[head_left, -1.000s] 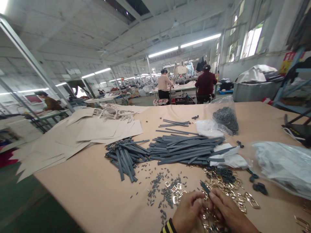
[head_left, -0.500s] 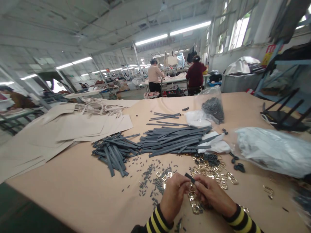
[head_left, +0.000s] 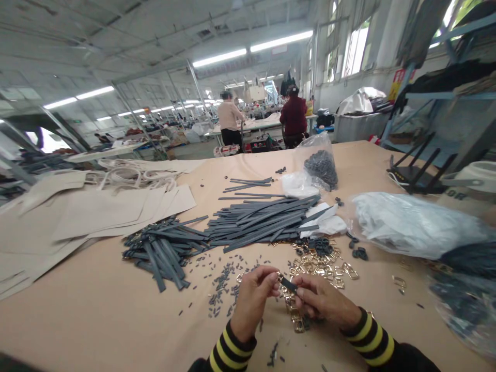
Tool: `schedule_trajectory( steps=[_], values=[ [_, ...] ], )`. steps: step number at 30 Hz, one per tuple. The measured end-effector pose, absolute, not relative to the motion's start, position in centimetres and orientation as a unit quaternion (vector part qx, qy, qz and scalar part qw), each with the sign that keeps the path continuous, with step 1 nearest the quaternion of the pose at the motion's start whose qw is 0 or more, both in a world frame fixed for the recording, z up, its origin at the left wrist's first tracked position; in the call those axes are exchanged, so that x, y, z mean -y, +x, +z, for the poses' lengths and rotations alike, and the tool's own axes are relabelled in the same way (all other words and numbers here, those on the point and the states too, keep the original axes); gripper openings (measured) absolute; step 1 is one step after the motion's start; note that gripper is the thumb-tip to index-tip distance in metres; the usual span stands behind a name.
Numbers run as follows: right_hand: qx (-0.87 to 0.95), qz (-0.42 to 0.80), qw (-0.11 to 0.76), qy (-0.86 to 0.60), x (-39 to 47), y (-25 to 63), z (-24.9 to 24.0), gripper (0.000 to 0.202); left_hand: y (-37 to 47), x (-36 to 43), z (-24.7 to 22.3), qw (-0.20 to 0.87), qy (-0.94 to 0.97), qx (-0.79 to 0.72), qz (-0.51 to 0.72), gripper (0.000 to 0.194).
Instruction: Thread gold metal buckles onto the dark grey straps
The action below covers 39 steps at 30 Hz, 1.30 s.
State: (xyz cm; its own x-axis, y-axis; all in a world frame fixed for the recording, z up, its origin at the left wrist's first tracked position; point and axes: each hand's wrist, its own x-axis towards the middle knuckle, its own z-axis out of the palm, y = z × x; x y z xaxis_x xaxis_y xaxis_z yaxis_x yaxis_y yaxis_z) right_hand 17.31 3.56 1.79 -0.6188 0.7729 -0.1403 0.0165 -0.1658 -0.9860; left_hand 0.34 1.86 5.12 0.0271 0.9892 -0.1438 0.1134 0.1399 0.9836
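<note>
Between both hands is a short dark strap (head_left: 288, 284) with a gold buckle (head_left: 279, 277) at its left end. The fingertips of my left hand (head_left: 256, 294) pinch the buckle end, while my right hand (head_left: 323, 300) grips the strap's other end between thumb and fingers. Gold buckles (head_left: 320, 264) lie scattered just behind my right hand, and small dark pieces (head_left: 221, 284) are spread to the left of my left hand. Farther back are a pile of long dark strips (head_left: 263, 219) and, to its left, a heap of folded dark straps (head_left: 160, 250).
Beige panels (head_left: 104, 212) cover the table's left side. A clear bag of dark parts (head_left: 321, 165) stands at the back, and a large plastic bag (head_left: 411, 225) lies on the right near a black router (head_left: 418, 175). Two people stand at a far table (head_left: 263, 124).
The view has turned to the right. My hands have drawn slightly apart, and the strap with a gold buckle at its left end now shows between them.
</note>
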Motion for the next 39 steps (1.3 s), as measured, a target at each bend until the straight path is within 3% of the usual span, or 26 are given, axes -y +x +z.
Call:
schedule_trajectory(
  steps=[5, 9, 15, 27, 33, 39],
  values=[
    [0.595, 0.639, 0.292, -0.391, -3.8, 17.6, 1.2, 0.02, 0.3, -1.2, 5.6, 0.481, 0.547, -0.533, 0.431, 0.023],
    [0.605, 0.611, 0.312, -0.404, -4.0, 17.6, 0.8, 0.016, 0.6, -0.7, 5.6, 0.44, 0.598, -0.533, 0.406, 0.009],
    [0.573, 0.69, 0.305, -0.319, -3.7, 17.4, 1.1, 0.024, 0.6, -1.0, 6.3, 0.45, 0.59, -0.539, 0.398, 0.009],
    [0.574, 0.727, 0.296, -0.234, -3.6, 17.6, 1.9, 0.026, 1.1, -0.9, 5.3, 0.744, 0.337, -0.393, 0.423, 0.015],
    [0.569, 0.695, 0.344, -0.274, -3.2, 16.9, 1.7, 0.02, 2.3, -0.5, 3.2, 0.755, 0.307, -0.366, 0.449, 0.016],
    [0.636, 0.623, 0.33, -0.315, -2.9, 16.8, 1.9, 0.013, 2.2, -0.7, 3.2, 0.702, 0.392, -0.407, 0.432, 0.016]
  ],
)
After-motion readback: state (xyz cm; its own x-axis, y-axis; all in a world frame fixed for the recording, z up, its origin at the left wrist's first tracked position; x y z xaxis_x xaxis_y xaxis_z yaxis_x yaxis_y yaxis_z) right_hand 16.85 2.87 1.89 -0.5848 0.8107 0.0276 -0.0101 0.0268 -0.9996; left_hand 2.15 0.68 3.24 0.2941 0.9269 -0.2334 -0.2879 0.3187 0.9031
